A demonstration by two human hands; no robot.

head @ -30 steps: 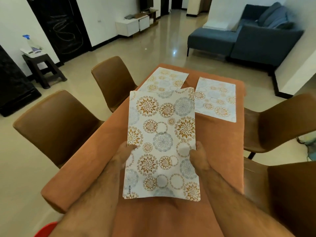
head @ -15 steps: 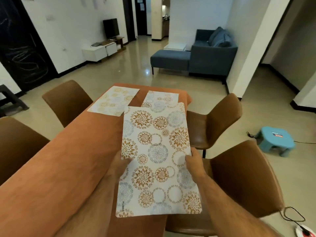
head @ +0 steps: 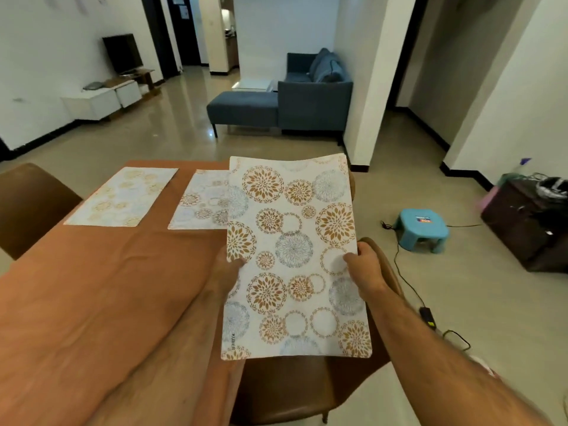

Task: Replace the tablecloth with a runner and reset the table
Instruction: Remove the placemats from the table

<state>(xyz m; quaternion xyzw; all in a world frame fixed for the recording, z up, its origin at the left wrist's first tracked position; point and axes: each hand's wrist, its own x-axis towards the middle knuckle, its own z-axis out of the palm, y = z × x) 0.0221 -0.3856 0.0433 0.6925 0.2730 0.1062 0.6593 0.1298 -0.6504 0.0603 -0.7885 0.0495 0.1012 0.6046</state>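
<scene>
While both hands hold it up off the counter (head: 92, 302), a patterned placemat (head: 292, 256) hangs above the counter's right edge and the brown chair (head: 285, 392) beside it. The left hand (head: 226, 272) grips the mat's left edge, thumb on the printed face, its fingers hidden beneath. The right hand (head: 365, 265) pinches the right edge, thumb on top, fingers curled under the mat. The counter is covered by an orange cloth (head: 76, 327). Two more placemats lie flat near its far end: one (head: 123, 196) toward the far left corner, the other (head: 199, 204) toward the far right, partly hidden behind the held mat. Another brown chair (head: 27, 204) stands at the left edge. A blue stool (head: 422, 229) sits on the floor to the right.
</scene>
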